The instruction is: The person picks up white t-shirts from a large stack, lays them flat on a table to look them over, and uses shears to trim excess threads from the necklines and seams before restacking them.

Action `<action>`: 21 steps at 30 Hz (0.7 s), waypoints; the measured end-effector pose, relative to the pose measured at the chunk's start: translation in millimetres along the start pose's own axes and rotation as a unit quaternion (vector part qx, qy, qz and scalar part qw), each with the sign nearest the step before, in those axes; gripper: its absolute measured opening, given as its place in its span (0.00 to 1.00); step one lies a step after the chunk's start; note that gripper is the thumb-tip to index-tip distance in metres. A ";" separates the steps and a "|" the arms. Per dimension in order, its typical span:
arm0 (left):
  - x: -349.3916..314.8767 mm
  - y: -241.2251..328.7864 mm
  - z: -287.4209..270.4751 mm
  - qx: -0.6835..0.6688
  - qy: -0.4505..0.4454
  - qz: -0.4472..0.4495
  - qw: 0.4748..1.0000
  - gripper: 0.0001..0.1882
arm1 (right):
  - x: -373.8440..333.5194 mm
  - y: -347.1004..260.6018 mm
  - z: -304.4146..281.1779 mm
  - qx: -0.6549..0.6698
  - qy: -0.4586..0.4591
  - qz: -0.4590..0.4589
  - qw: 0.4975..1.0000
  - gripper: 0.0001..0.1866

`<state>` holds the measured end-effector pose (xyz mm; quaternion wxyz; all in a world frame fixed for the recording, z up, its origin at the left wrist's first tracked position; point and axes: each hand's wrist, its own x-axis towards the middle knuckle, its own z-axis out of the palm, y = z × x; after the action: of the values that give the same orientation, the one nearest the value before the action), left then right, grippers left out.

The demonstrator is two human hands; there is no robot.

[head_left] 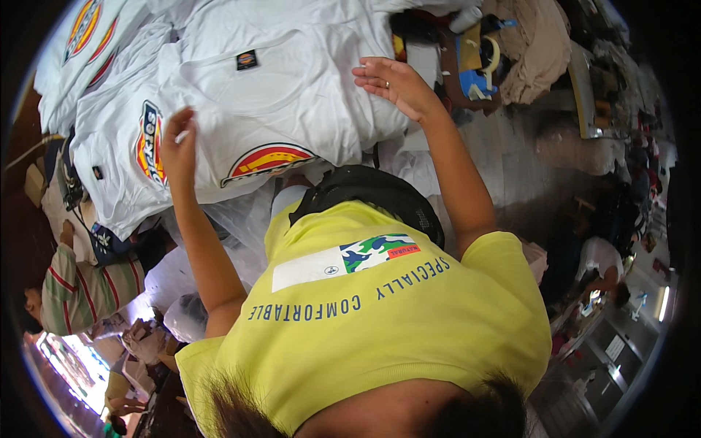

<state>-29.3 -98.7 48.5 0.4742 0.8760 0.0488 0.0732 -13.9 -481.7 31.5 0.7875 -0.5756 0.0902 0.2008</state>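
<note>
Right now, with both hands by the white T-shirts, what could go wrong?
The ring on the right hand might snag the white T-shirts. Because they overlap near the left hand, moving one could crease or shift another.

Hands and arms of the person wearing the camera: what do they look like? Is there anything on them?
The left hand and right hand are both bare. A thin, gold-looking ring is on a finger of the right one. The arms are uncovered up to short, bright yellow sleeves.
</note>
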 end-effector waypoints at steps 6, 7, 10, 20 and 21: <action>74.6 -76.4 -39.4 -0.078 0.031 -0.186 0.979 0.25 | 73.1 10.1 7.7 0.178 -0.144 0.119 0.966 0.21; 80.7 -70.7 -38.2 -0.060 0.036 -0.191 0.979 0.27 | 75.8 7.8 12.1 0.187 -0.144 0.124 0.964 0.21; 100.7 -66.1 -41.8 -0.051 -0.010 -0.263 0.963 0.26 | 78.8 -2.5 27.2 0.254 -0.106 0.101 0.956 0.18; 36.4 -58.0 -54.1 -0.574 -0.206 -0.314 0.728 0.15 | 11.8 1.2 46.9 0.199 -0.020 -0.108 0.974 0.19; 17.0 -63.2 -50.4 -0.583 -0.232 -0.353 0.694 0.17 | -1.7 3.0 48.1 0.129 -0.012 -0.071 0.989 0.19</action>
<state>-22.4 -20.1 24.1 0.8769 0.3310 0.1904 -0.2918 -21.0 -435.9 45.0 0.8687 -0.4715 0.0645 0.1376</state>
